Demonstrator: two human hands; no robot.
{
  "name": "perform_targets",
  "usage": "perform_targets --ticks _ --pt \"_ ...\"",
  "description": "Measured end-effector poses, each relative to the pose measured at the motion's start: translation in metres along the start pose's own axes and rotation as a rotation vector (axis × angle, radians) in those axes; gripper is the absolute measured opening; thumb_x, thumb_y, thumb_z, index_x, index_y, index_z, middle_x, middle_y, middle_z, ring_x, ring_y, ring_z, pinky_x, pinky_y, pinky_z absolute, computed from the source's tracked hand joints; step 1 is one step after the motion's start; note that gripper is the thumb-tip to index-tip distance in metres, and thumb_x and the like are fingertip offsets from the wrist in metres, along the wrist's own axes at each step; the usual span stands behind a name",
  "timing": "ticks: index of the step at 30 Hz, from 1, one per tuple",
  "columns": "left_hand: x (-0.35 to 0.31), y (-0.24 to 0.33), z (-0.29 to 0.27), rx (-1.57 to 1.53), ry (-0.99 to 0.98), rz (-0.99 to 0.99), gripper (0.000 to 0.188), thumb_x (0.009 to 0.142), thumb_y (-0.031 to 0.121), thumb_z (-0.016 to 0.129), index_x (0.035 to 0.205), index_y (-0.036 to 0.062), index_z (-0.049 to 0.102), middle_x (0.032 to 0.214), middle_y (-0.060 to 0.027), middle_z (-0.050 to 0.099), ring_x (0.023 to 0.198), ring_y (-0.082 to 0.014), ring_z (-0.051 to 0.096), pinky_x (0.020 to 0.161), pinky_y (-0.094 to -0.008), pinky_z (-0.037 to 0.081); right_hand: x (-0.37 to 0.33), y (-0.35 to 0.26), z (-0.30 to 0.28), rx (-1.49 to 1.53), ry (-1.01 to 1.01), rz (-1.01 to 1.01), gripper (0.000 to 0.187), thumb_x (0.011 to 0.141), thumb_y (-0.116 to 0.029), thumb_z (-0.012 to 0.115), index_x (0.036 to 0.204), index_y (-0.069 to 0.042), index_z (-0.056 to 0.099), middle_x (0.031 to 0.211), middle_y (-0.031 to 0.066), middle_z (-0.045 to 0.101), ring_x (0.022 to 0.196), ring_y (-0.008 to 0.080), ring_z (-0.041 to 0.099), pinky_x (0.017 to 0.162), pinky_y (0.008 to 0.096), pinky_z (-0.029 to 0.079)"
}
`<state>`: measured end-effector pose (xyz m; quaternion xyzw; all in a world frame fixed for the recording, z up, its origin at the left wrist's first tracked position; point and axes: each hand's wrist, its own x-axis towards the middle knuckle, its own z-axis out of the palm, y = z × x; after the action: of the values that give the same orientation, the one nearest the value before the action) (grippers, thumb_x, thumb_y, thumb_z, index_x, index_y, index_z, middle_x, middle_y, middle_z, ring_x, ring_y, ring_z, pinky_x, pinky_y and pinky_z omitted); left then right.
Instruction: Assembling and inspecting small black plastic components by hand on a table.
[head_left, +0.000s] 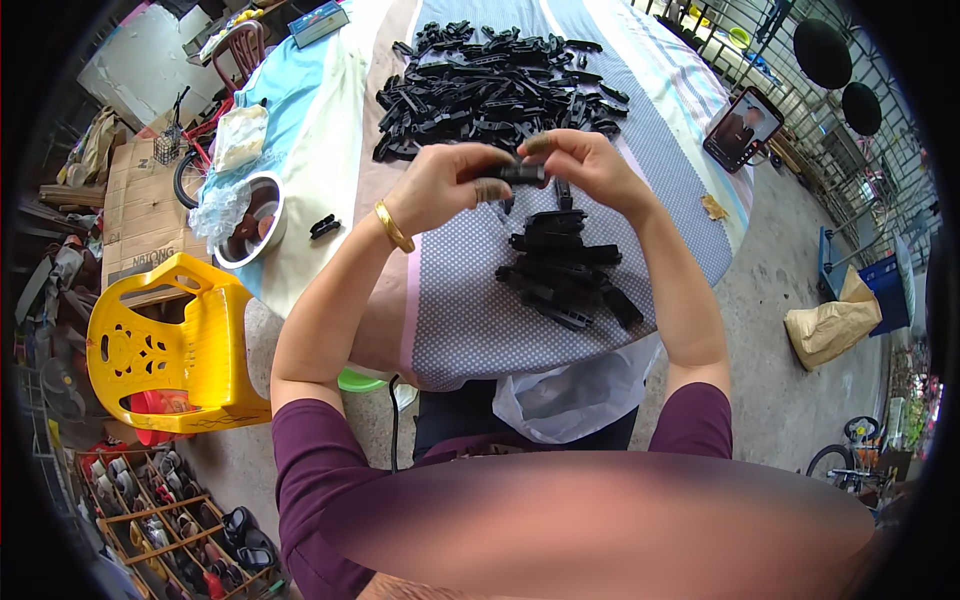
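Above the table, a small black plastic part [520,174] is held between my two hands. My left hand [445,182], with a gold bangle at the wrist, grips its left end between thumb and fingers. The fingers of my right hand [590,172] are closed on its right end. Dark smudges or coverings show on some fingertips. Beyond my hands lies a wide heap of loose black plastic parts [480,90]. A smaller pile of longer black pieces [565,265] rests nearer to me, below my right hand. The held part's exact kind cannot be made out.
One black piece [325,227] lies apart at the left, by a white bowl [268,205]. A phone [742,130] stands at the table's right. A white plastic bag [575,395] hangs at the front edge. A yellow chair [215,345] stands to the left.
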<state>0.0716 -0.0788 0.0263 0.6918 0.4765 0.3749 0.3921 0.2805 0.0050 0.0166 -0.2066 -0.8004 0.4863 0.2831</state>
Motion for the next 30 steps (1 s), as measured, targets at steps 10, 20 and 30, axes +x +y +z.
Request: perform_targets --ticks 10,20,30 --pt "0.023 -0.032 -0.003 0.534 0.225 0.167 0.014 0.076 0.013 0.066 0.088 0.0042 0.067 0.089 -0.0100 0.062 0.077 -0.0232 0.057 0.071 -0.0307 0.047 0.006 0.023 0.022 -0.690 -0.050 -0.221 0.023 0.068 -0.007 0.069 0.091 -0.006 0.064 0.093 0.0078 0.057 0.090 0.0253 0.053 0.079 0.0326 0.045" --pt "0.037 -0.056 -0.006 0.834 0.429 0.071 0.019 0.072 0.010 0.067 0.088 0.0026 0.061 0.093 -0.0114 0.061 0.084 -0.0283 0.055 0.078 -0.0357 0.045 0.004 0.014 0.013 -0.369 0.160 0.028 0.025 0.071 -0.017 0.074 0.084 -0.003 0.057 0.078 0.0038 0.060 0.078 0.0127 0.056 0.069 0.0262 0.045" --pt "0.023 -0.039 0.007 -0.754 0.154 -0.313 0.030 0.086 0.009 0.059 0.115 0.0032 0.053 0.092 -0.0033 0.062 0.075 -0.0086 0.060 0.062 -0.0221 0.051 0.009 0.011 0.027 -0.221 0.354 -0.432 0.017 0.071 -0.001 0.071 0.078 0.001 0.056 0.089 0.0068 0.060 0.077 0.0109 0.057 0.068 0.0232 0.048"
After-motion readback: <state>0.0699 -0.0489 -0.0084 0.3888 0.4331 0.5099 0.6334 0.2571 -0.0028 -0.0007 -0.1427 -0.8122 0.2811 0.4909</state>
